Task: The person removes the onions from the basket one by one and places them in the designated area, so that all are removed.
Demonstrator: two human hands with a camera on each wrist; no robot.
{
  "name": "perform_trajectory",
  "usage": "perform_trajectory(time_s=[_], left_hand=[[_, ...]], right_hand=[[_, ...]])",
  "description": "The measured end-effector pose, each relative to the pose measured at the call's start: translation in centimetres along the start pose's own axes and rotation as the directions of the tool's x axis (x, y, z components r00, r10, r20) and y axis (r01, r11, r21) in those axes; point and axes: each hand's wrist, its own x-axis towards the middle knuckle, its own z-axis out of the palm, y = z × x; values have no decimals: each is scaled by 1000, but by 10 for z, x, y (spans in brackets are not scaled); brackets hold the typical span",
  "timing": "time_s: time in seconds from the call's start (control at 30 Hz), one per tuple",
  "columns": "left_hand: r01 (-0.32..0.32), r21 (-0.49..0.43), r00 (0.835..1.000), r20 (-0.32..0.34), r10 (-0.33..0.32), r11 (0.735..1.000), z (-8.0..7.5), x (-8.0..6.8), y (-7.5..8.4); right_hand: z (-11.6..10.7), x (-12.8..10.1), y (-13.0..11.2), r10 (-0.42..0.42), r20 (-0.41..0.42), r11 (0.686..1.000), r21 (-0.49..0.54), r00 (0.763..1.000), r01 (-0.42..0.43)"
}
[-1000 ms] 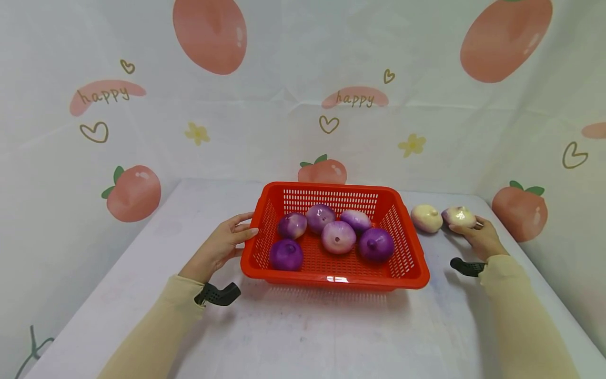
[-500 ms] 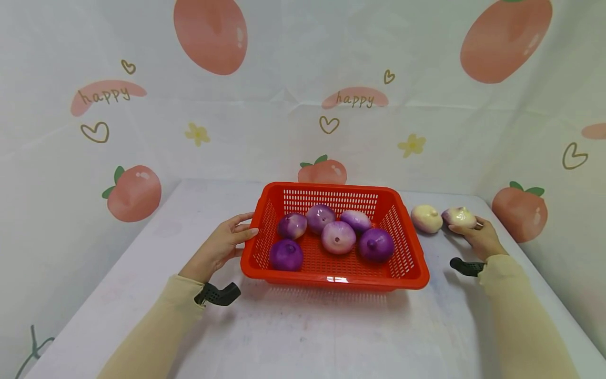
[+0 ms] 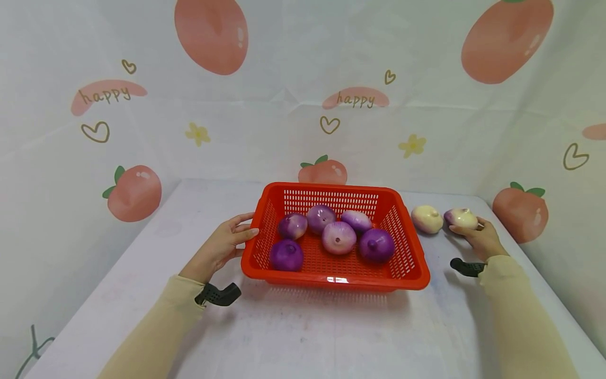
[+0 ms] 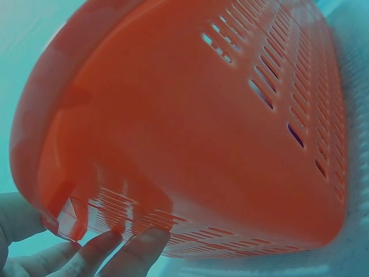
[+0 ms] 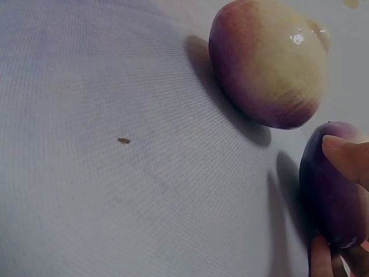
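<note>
While resting against the left end of the red basket [image 3: 335,273], left hand [image 3: 222,246] lies with fingers nearly straight, fingertips [image 4: 135,254] touching the perforated wall just under the rim, nothing gripped. Beige sleeve and a black wrist mount [image 3: 219,295] behind it, low on the table [image 3: 303,337]. Standing flat at mid-table, basket carrying six purple onions: a dark one [image 3: 286,255] at front left, a paler one [image 3: 292,225] behind it, another [image 3: 320,217] at the back wall, a pink-striped one [image 3: 338,237] in the middle, a flattish one [image 3: 356,220] at back right, a deep purple one [image 3: 376,245] at front right. Just right of the basket, apart from it, a cream onion [image 3: 426,219] lying on the table. Beside that, very close but whether touching cannot be told, a purple-and-cream onion [image 3: 461,218] pinched by the right hand [image 3: 479,238], thumb on its near side, fingers curled round the far side, onion sitting on the table. From the right wrist view, thumb tip [image 5: 346,158] pressed on the purple skin. Around all sides, a white cloth backdrop [image 3: 303,79] printed with peaches, hearts and "happy".
</note>
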Motion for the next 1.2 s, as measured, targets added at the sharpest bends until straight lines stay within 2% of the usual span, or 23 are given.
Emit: perform_trajectory(time_s=[0.7,0.93,1.2], left_hand=[[-2,13,1000,-6,2,1000,0,0,0],[0,12,1000,-6,0,1000,0,0,0],[-7,8,1000,-2,7,1000,0,1,-1]], right_hand=[[1,-2,-4,63,-18,997,42,998,-62],[0,-2,-1,32,-18,999,22,999,-32],[-3,-5,0,10,31,999,52,999,-12]])
